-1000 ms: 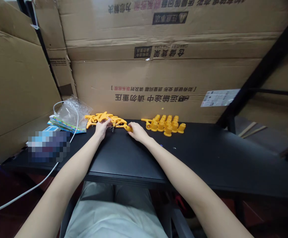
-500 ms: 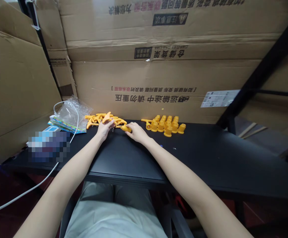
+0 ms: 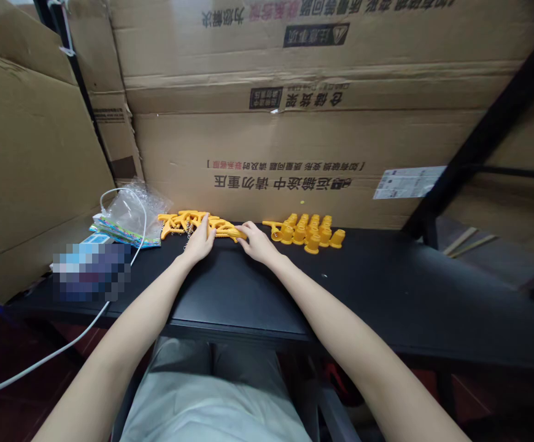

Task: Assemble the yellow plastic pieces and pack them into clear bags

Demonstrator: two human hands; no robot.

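Note:
Against the cardboard at the back of the black table lies a pile of yellow-orange plastic handle-like pieces (image 3: 172, 224), with small metal chains (image 3: 187, 232) among them. My left hand (image 3: 197, 244) is at the pile's near side, its thumb and fingers closed around a yellow plastic piece that they mostly cover. Just to the right, my right hand (image 3: 256, 244) pinches another yellow plastic piece (image 3: 236, 234) close to the tabletop. The far end of that piece merges with the pile, so its full shape is hidden. Several yellow cup-shaped pieces (image 3: 312, 243) stand grouped beyond my right hand.
Left of the pile are a clear plastic bag (image 3: 131, 205), colourful packets (image 3: 129, 232) and a blurred-out item (image 3: 91, 272). A white cable (image 3: 78, 336) runs over the table edge. Cardboard (image 3: 267, 141) walls the back; a black post (image 3: 474, 129) rises at right.
My left hand has lowered from a raised yellow piece onto the pile's near side. The yellow piece in my right hand has turned and now lies closer to the pile.

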